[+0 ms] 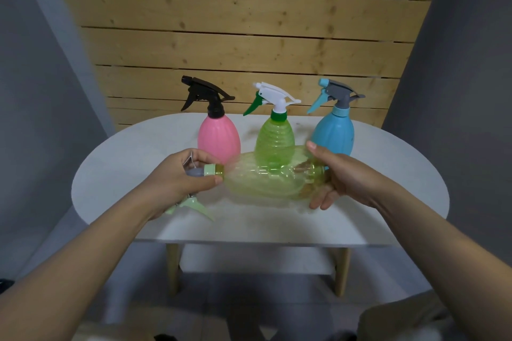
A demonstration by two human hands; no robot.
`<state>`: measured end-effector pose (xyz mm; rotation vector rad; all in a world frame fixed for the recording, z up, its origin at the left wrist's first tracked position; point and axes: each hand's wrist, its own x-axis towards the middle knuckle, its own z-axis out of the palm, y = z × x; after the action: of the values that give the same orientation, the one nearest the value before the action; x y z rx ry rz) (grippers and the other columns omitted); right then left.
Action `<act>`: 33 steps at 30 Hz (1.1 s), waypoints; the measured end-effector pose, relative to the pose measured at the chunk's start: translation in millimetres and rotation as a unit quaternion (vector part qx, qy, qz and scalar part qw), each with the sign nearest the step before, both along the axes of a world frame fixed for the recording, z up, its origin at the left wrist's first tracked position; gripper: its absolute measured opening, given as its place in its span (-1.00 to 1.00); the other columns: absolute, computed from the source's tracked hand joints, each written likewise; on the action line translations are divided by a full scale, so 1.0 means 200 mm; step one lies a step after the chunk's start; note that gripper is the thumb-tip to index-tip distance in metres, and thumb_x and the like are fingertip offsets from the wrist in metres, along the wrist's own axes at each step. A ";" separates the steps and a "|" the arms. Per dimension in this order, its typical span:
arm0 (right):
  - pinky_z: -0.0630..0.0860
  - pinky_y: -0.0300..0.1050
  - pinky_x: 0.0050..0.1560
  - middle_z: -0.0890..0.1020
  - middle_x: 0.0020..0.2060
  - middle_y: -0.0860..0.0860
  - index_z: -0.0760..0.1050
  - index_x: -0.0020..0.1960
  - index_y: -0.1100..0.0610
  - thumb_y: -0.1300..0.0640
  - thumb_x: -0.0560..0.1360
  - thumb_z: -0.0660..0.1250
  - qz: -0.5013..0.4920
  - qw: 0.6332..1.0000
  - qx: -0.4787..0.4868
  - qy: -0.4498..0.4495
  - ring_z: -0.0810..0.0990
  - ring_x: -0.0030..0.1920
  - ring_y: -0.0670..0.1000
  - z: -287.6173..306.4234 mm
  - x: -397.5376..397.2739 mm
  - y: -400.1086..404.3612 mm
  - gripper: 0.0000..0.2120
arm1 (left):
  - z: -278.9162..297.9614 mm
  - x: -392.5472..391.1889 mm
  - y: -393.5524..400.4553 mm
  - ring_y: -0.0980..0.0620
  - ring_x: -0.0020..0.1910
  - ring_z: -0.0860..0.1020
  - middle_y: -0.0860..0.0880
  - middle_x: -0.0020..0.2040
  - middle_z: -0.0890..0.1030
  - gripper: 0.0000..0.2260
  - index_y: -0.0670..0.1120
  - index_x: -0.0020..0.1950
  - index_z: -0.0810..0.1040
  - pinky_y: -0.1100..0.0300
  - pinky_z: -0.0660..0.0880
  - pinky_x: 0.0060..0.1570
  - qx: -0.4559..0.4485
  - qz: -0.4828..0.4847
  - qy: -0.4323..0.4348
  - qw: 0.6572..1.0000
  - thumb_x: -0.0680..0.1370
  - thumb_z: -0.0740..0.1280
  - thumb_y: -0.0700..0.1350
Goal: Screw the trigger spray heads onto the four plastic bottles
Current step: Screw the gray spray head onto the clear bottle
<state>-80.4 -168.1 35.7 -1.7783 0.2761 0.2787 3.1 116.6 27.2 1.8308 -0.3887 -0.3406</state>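
Observation:
A clear yellow-green bottle [263,181] lies sideways above the table, neck pointing left. My right hand [343,177] grips its base end. My left hand [182,176] is closed around a pale green and grey spray head [206,171] whose collar sits on the bottle's neck; its light green trigger [194,206] sticks out below my wrist. Behind stand three upright bottles with heads on: a pink bottle [219,138] with a black head, a green bottle [274,138] with a white and green head, and a blue bottle [333,137] with a grey and blue head.
The white oval table [116,163] has wooden legs and stands against a wooden slat wall [243,36]. Grey curtains hang at both sides. The floor shows below the table's front edge.

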 end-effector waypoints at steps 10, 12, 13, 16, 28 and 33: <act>0.61 -0.12 -0.32 0.60 0.08 0.31 0.46 0.31 0.00 -0.11 0.26 0.42 0.031 0.995 0.054 -0.081 0.65 -0.10 0.21 0.03 -0.02 -0.02 -0.36 | 0.03 0.01 0.01 0.24 -0.43 0.53 0.14 -0.34 0.64 -0.78 -0.07 -0.06 0.57 0.37 0.43 -0.47 -0.011 -0.004 0.017 1.000 0.35 0.48 -0.25; 0.54 -0.17 -0.47 0.67 -0.08 0.21 0.50 0.25 0.11 -0.34 0.21 0.32 0.010 0.998 0.001 -0.057 0.68 -0.31 0.18 0.01 -0.01 0.01 -0.25 | 0.02 0.00 0.01 0.26 -0.40 0.55 0.16 -0.31 0.65 -0.77 -0.08 -0.07 0.56 0.40 0.42 -0.46 -0.016 -0.023 0.011 1.000 0.35 0.48 -0.28; 0.53 -0.18 -0.48 0.68 -0.12 0.20 0.52 0.21 0.15 -0.41 0.18 0.27 -0.001 0.999 -0.017 -0.042 0.67 -0.39 0.16 0.00 -0.01 0.01 -0.19 | 0.02 0.00 0.01 0.27 -0.41 0.55 0.17 -0.32 0.65 -0.78 -0.09 -0.07 0.56 0.41 0.41 -0.47 -0.016 -0.026 0.010 0.999 0.35 0.47 -0.29; 0.61 -0.09 -0.35 0.67 -0.04 0.27 0.50 0.20 0.12 -0.45 0.21 0.19 0.005 1.000 -0.011 -0.009 0.71 -0.25 0.18 -0.01 0.00 0.03 -0.20 | 0.01 0.00 0.00 0.27 -0.46 0.51 0.16 -0.36 0.64 -0.79 -0.08 -0.07 0.57 0.39 0.40 -0.50 -0.005 -0.008 0.012 1.000 0.36 0.47 -0.27; 0.49 -0.21 -0.51 0.66 -0.20 0.14 0.53 0.18 0.16 -0.40 0.24 0.22 0.000 0.998 -0.049 -0.037 0.65 -0.43 0.10 0.00 0.00 0.03 -0.24 | 0.01 0.01 0.01 0.18 -0.34 0.56 0.01 -0.18 0.64 -0.77 -0.07 -0.05 0.57 0.33 0.43 -0.42 0.001 -0.012 0.009 1.000 0.35 0.49 -0.25; 0.64 -0.02 -0.10 0.58 0.21 0.09 0.35 0.38 0.02 -0.24 0.30 0.31 0.048 0.996 0.059 -0.038 0.68 0.04 0.11 -0.02 0.00 0.03 -0.29 | 0.01 0.03 0.01 0.19 -0.48 0.48 0.03 -0.33 0.57 -0.77 -0.10 -0.03 0.57 0.36 0.39 -0.50 -0.007 0.020 0.023 1.000 0.35 0.48 -0.23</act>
<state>-81.0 -162.9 32.7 -1.6828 0.1179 0.2899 8.6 118.8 29.6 1.8116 -0.3213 -0.3515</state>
